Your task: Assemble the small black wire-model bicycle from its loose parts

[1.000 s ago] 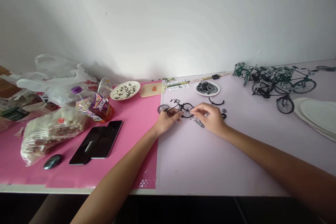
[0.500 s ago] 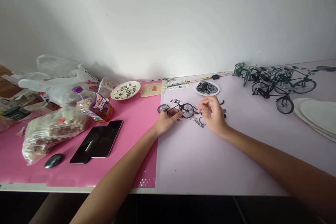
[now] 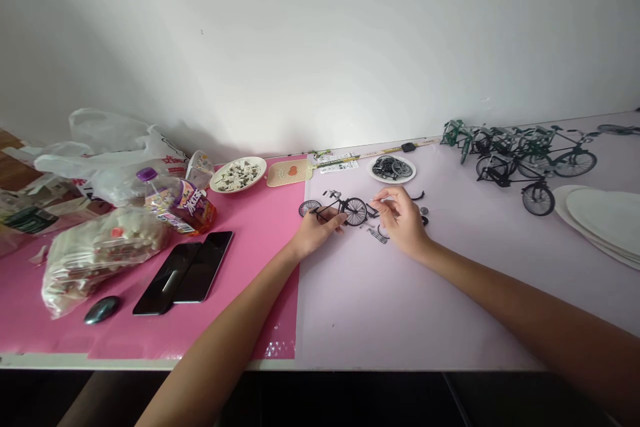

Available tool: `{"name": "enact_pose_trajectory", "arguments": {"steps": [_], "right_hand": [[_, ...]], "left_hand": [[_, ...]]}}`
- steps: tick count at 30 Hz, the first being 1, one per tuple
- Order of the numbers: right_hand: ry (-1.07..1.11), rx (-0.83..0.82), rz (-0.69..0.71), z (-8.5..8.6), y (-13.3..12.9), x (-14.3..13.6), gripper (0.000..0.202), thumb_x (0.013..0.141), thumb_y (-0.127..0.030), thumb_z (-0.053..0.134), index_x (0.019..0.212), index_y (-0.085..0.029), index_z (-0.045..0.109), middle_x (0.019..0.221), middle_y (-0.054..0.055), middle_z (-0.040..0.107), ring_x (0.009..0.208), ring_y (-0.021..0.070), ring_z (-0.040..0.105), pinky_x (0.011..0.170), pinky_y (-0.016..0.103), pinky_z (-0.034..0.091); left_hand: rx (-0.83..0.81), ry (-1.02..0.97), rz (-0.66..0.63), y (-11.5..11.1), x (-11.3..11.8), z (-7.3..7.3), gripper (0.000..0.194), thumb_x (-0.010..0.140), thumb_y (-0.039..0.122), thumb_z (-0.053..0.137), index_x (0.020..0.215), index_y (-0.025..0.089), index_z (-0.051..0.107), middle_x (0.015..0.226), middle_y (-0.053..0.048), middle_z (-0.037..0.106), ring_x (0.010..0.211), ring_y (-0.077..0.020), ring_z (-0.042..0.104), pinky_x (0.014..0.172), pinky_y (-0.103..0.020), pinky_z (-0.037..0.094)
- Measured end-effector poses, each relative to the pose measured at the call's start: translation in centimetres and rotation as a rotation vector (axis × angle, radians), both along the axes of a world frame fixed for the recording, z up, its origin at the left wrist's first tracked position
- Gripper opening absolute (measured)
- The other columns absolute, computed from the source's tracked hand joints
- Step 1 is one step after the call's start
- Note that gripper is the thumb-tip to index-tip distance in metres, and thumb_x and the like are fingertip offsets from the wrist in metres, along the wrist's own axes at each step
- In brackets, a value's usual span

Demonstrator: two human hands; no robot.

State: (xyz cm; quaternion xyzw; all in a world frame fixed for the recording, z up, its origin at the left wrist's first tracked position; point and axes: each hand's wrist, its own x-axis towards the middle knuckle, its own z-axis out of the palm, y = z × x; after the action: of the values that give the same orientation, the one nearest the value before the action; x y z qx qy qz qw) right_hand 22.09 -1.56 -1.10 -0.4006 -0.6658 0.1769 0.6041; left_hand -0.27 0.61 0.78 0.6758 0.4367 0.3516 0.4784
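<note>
left hand: the left hand (image 3: 319,232) grasps the model bicycle (image 3: 342,205) low on its frame, thumb on the near side.
model bicycle: upright over the pale tabletop (image 3: 380,320), near the seam with the pink cover (image 3: 273,267), handlebar at the top, one wheel on each side of the fingers.
right hand: the right hand (image 3: 403,221) is just right of the bicycle, thumb and fingertips drawn close together; whether they pinch a tiny piece, i cannot tell.
by the right hand: a silver-grey part (image 3: 376,235) below the fingertips; a small grey disc (image 3: 424,211) beyond the knuckles; a curved black part (image 3: 419,197), partly hidden.
behind the hands: a white dish (image 3: 393,181) of black and grey parts, wheels among them.
further left: a yellow tray (image 3: 289,173) with an orange heart, then a plate (image 3: 214,185) of white and dark bits, and a purple-capped bottle (image 3: 183,205).
near left: two dark phones (image 3: 167,280), one overlapping the other.
far right: a cluster of green and black bicycles (image 3: 539,199), beside stacked white plates (image 3: 607,213).
</note>
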Motion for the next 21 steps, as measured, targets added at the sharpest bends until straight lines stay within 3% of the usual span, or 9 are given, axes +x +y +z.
{"name": "enact_pose_trajectory", "arguments": {"steps": [15, 21], "right_hand": [[0.006, -0.014, 0.003, -0.05, -0.04, -0.08, 0.013, 0.100, -0.036, 0.061, 0.101, -0.025, 0.054, 0.096, 0.004, 0.067, 0.054, 0.0107, 0.057, 0.045, 0.025, 0.045], [-0.055, 0.015, -0.008, -0.17, -0.04, -0.04, 0.014, 0.099, -0.036, 0.063, 0.099, -0.024, 0.056, 0.084, 0.001, 0.066, 0.053, 0.0111, 0.055, 0.048, 0.026, 0.042]], "left_hand": [[0.027, -0.006, -0.015, 0.04, -0.04, -0.05, 0.037, 0.087, 0.054, 0.071, 0.079, 0.018, 0.066, 0.071, -0.002, 0.069, 0.069, -0.0164, 0.064, 0.076, -0.032, 0.051], [0.024, 0.001, -0.024, 0.18, -0.11, -0.31, 0.039, 0.086, 0.056, 0.070, 0.081, 0.018, 0.066, 0.072, -0.003, 0.070, 0.070, -0.0165, 0.063, 0.076, -0.031, 0.050]]}}
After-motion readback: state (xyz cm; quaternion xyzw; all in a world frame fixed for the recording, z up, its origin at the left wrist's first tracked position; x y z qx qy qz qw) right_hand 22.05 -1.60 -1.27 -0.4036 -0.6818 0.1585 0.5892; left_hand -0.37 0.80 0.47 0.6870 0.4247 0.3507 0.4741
